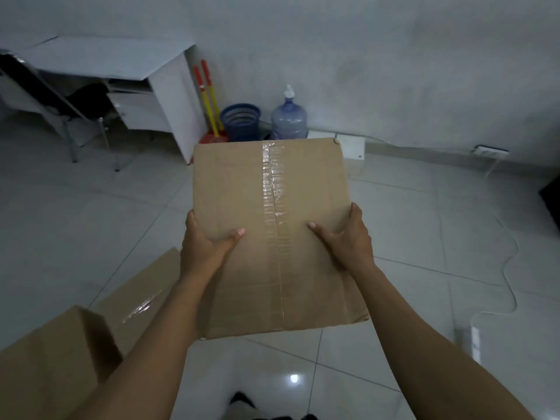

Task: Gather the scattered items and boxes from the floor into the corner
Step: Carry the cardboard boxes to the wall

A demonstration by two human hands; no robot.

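Note:
A taped brown cardboard box (242, 192) is held up in front of me, above the tiled floor. My left hand (206, 241) grips its left edge, thumb lying on the top face. My right hand (345, 234) grips the right edge the same way. Clear tape runs down the middle of the box top. Two more cardboard boxes lie on the floor at the lower left: a flat taped one (142, 295) and a larger one (48, 368) nearest me. The room corner lies ahead, partly hidden behind the held box.
A white desk (121, 62) with a chair (60, 107) stands at the back left. Red-and-yellow broom handles (209, 98), a blue basket (241, 121) and a water jug (289, 116) sit by the wall. A white cable (509, 268) snakes across the floor on the right.

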